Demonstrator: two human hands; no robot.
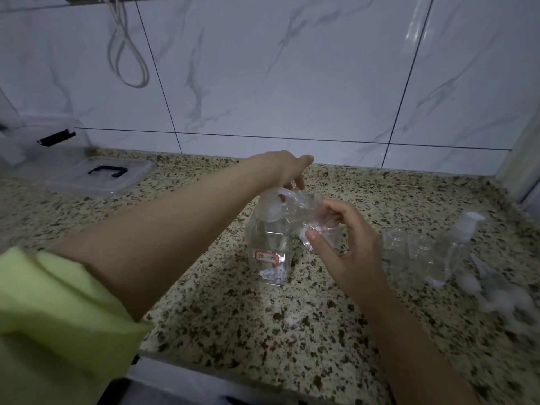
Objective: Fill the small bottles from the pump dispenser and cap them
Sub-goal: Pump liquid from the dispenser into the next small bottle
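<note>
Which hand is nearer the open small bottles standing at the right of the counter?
The right hand. It holds a small clear bottle at the pump dispenser, just left of the open small bottles. The left hand rests on the pump head, farther left and back.

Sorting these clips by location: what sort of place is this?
Probably a home kitchen or utility corner: a speckled granite countertop against a marble-look tiled wall, with a clear plastic storage box at the left.
</note>
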